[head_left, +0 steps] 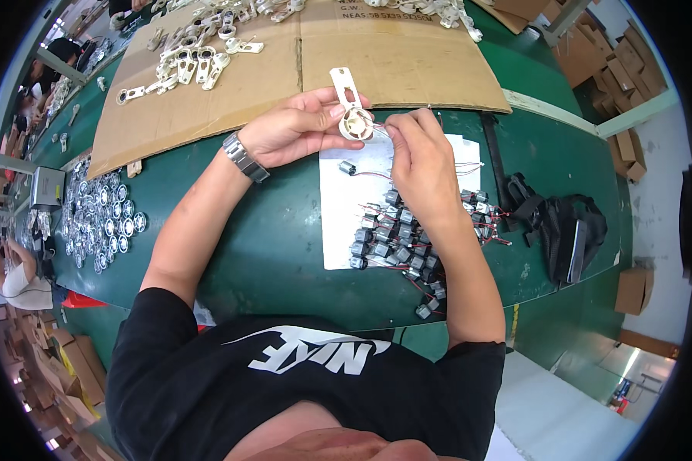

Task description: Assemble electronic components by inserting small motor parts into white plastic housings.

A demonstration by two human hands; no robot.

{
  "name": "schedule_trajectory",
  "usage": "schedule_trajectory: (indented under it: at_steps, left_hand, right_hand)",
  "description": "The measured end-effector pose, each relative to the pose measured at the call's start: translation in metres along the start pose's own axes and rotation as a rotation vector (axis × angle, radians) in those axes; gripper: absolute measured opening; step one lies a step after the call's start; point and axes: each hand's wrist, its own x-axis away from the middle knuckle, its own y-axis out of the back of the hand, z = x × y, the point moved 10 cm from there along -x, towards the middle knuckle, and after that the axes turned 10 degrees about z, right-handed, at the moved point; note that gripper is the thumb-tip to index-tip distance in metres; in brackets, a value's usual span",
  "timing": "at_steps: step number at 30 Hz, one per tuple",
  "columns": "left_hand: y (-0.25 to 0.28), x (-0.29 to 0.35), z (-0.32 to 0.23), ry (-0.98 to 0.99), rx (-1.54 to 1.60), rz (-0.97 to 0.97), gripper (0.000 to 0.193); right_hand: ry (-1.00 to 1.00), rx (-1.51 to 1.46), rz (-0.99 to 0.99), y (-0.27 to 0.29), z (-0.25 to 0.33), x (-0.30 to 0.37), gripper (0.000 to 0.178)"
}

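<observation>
My left hand (296, 131) is closed round a white plastic housing (346, 86), which has a round spoked cup at the near end and a flat slotted handle pointing away from me. Close at its right, my right hand (427, 165) pinches thin wires (380, 127) that lead to the cup. Whether a motor sits inside the cup is too small to tell. Below the hands, a white paper sheet (338, 223) bears a heap of small silver-and-black motors (404, 230) with red and dark leads. One lone motor (347, 167) lies near the sheet's upper left.
A large cardboard sheet (284, 65) carries piles of similar white housings (196, 63). Shiny round parts (104, 219) cover the green table's left end. A black bag with straps (569, 238) lies at the right. Another person (15, 273) is at far left; cartons (619, 77) stand far right.
</observation>
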Motion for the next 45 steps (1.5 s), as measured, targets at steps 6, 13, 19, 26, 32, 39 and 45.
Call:
schedule_trajectory:
  at_steps: [6,13,19,26,32,39,45]
  left_hand:
    - [-0.004,0.001,0.003,0.003,0.029,0.015,0.043]
    - [-0.005,0.001,0.008,0.016,0.033,0.025,0.043]
    - [-0.003,0.0,0.01,0.018,0.061,0.022,0.045]
    - [-0.006,-0.004,0.004,-0.025,0.019,-0.029,0.05]
    - [-0.002,-0.003,0.012,-0.095,-0.431,-0.133,0.039]
    - [-0.012,-0.001,0.015,-0.112,-0.523,-0.22,0.028]
    - [-0.025,0.003,-0.001,-0.208,-0.745,-0.269,0.027]
  right_hand:
    - [0.013,-0.002,-0.031,0.002,0.001,-0.001,0.009]
    - [0.047,-0.067,-0.044,0.007,0.007,0.0,0.015]
    - [0.071,-0.095,-0.036,0.007,0.012,0.0,0.016]
    - [0.002,-0.021,-0.011,0.001,0.003,-0.002,0.01]
    - [-0.058,-0.114,0.069,-0.007,0.007,-0.001,0.02]
    - [-0.234,-0.407,0.154,-0.024,-0.019,0.011,0.03]
    - [-0.264,-0.161,0.131,-0.015,-0.014,0.003,0.024]
